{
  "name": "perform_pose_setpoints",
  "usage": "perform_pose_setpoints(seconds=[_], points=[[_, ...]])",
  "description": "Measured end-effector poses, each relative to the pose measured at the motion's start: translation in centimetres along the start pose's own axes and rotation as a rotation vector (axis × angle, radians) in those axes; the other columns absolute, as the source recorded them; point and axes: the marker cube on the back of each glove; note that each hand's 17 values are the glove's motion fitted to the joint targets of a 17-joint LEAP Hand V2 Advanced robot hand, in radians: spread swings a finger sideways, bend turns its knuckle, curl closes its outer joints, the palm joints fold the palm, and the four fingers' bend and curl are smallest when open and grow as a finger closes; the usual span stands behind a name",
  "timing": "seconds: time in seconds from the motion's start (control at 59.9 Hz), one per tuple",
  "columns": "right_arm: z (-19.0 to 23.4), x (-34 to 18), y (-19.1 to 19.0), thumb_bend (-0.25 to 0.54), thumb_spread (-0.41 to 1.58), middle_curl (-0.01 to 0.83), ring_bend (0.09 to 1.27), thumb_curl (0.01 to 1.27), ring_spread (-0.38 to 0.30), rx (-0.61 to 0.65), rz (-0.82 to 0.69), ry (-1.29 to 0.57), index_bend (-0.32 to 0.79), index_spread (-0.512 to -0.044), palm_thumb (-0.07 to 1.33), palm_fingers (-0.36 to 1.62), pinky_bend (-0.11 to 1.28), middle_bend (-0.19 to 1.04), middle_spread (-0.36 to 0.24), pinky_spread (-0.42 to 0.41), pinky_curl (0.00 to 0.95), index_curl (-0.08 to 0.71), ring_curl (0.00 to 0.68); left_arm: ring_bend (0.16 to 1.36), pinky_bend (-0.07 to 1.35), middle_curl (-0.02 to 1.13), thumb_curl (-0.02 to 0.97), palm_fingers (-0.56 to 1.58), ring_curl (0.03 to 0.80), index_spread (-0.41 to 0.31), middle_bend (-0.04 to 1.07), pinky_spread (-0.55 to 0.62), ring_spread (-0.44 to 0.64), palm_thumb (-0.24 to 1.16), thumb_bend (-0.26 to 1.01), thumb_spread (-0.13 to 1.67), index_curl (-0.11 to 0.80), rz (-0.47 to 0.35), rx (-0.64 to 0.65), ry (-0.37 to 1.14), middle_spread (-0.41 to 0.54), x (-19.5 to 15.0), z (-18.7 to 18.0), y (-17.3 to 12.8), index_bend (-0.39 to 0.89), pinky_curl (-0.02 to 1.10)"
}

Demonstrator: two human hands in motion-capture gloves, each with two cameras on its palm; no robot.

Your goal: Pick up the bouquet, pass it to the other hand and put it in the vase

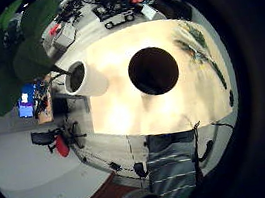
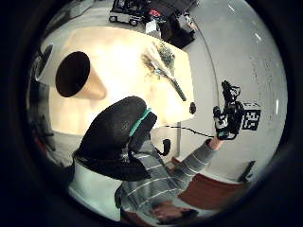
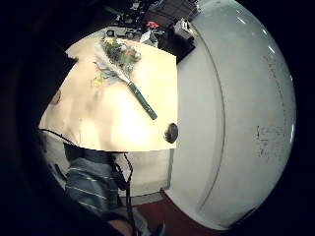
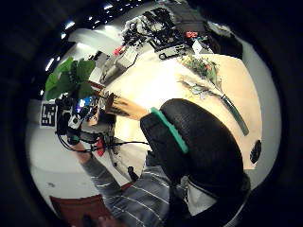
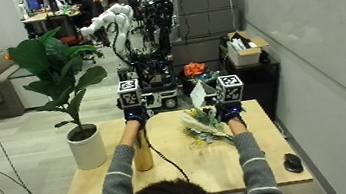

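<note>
The wooden desk is carrying everything, and I am taking the vase as my fixed point. It is tall and tan, and it is standing upright on the left half of the desk, with its dark mouth open to the top.

To the left of the vase, near it but not touching, a white pot is standing at the desk's left edge. A plant with big green leaves is growing from it, much higher than the vase.

To the right of the vase, the bouquet is lying flat on the desk, apart from the vase. Its pale wrapping and flowers are pointing away from me. Its green stem end is pointing toward my side of the desk.

My left hand is hanging in the air above the vase. Its little finger side palm view is looking straight down into the vase mouth. The grip is wide and relaxed and is holding nothing.

My right hand is hovering to the right of the vase, over the far end of the bouquet, not touching it. Its grip is also wide and is holding nothing.

Far to the right of the vase, beyond the bouquet, a small black mouse is lying near the desk's right edge.
</note>
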Motion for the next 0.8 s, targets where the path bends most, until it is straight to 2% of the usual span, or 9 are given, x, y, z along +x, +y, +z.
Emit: perform_pose_setpoints(seconds=[0.1, 0.15, 0.217, 0.301, 0.484, 0.618, 0.668, 0.751, 0.801], points=[[-0.2, 0.1, 0.0, 0.169, 0.74, 0.117, 0.35, 0.07, 0.021, 0.031, -0.029, -0.005, 0.13, -0.303, 0.29, 0.35, 0.44, 0.23, -0.059, 0.172, 0.171, 0.089, 0.121, 0.41, 0.34, 0.06, 0.092, 0.16, 0.111, -0.029, 0.15, 0.31, 0.25, 0.20, 0.08, 0.66, 0.111, 0.024, 0.047, 0.006, 0.161, 0.2, -0.9, 0.4, 0.18, 0.12], [-0.5, 0.1, 0.2, 0.162, 0.87, 0.144, 0.36, 0.09, 0.024, 0.030, -0.034, -0.003, 0.13, -0.336, 0.30, 0.34, 0.45, 0.23, -0.065, 0.193, 0.196, 0.109, 0.144, 0.43, 0.35, 0.07, 0.114, 0.14, 0.129, -0.032, 0.15, 0.35, 0.28, 0.20, 0.06, 0.76, 0.141, 0.008, 0.029, -0.008, 0.182, -0.5, 0.5, -1.6, 0.18, 0.14], [-0.5, 0.3, -0.1, 0.147, 0.98, 0.174, 0.37, 0.10, 0.026, 0.036, -0.046, -0.001, 0.14, -0.364, 0.31, 0.32, 0.45, 0.23, -0.071, 0.211, 0.217, 0.130, 0.164, 0.45, 0.36, 0.09, 0.140, 0.12, 0.147, -0.035, 0.16, 0.38, 0.32, 0.21, 0.04, 0.85, 0.175, 0.008, 0.014, -0.009, 0.201, -0.5, 0.6, -1.5, 0.18, 0.17], [-1.0, 0.2, 0.0, 0.123, 1.08, 0.205, 0.38, 0.12, 0.028, 0.039, -0.061, -0.003, 0.14, -0.382, 0.32, 0.32, 0.44, 0.23, -0.075, 0.224, 0.236, 0.151, 0.185, 0.46, 0.37, 0.11, 0.169, 0.11, 0.163, -0.037, 0.16, 0.41, 0.34, 0.22, 0.01, 0.91, 0.209, 0.000, -0.021, 0.016, 0.214, -0.1, -0.1, 0.6, 0.18, 0.20], [-1.7, 0.5, -0.4, 0.072, 1.17, 0.255, 0.39, 0.15, 0.030, 0.018, -0.040, -0.002, 0.13, -0.396, 0.33, 0.31, 0.44, 0.22, -0.073, 0.235, 0.269, 0.181, 0.219, 0.50, 0.38, 0.15, 0.219, 0.09, 0.189, -0.035, 0.16, 0.43, 0.37, 0.22, -0.02, 0.97, 0.264, -0.010, -0.032, 0.004, 0.235, -0.1, 1.0, -1.4, 0.18, 0.24], [-2.1, 0.9, -0.9, 0.038, 1.20, 0.282, 0.41, 0.18, 0.030, 0.014, -0.031, 0.034, 0.12, -0.395, 0.34, 0.30, 0.44, 0.21, -0.073, 0.236, 0.290, 0.189, 0.241, 0.51, 0.39, 0.18, 0.243, 0.10, 0.205, -0.023, 0.18, 0.43, 0.37, 0.22, -0.02, 0.99, 0.289, 0.087, 0.038, 0.023, 0.248, 2.8, -3.4, 5.2, 0.17, 0.26], [-2.5, 0.9, -0.5, 0.026, 1.21, 0.291, 0.41, 0.18, 0.030, 0.005, -0.015, 0.042, 0.11, -0.399, 0.34, 0.29, 0.45, 0.22, -0.073, 0.237, 0.297, 0.187, 0.248, 0.51, 0.38, 0.19, 0.250, 0.11, 0.209, -0.020, 0.18, 0.43, 0.37, 0.22, -0.02, 0.99, 0.296, 0.077, 0.027, 0.016, 0.243, 2.8, -2.7, 4.3, 0.17, 0.26], [-2.6, 1.3, -0.5, 0.004, 1.21, 0.304, 0.42, 0.19, 0.030, -0.008, -0.024, 0.038, 0.11, -0.401, 0.35, 0.28, 0.45, 0.22, -0.070, 0.240, 0.308, 0.184, 0.257, 0.52, 0.38, 0.21, 0.260, 0.12, 0.217, -0.017, 0.18, 0.42, 0.36, 0.22, -0.02, 1.00, 0.305, 0.024, -0.035, -0.003, 0.242, 1.8, 0.8, 0.0, 0.17, 0.28], [-2.8, 1.7, -0.7, -0.008, 1.21, 0.311, 0.42, 0.19, 0.030, -0.013, -0.022, 0.042, 0.11, -0.402, 0.35, 0.28, 0.46, 0.22, -0.070, 0.243, 0.314, 0.183, 0.262, 0.52, 0.38, 0.21, 0.264, 0.11, 0.221, -0.016, 0.18, 0.42, 0.35, 0.22, -0.03, 1.00, 0.309, 0.026, -0.035, -0.001, 0.242, 2.0, 1.1, -0.1, 0.17, 0.28]])
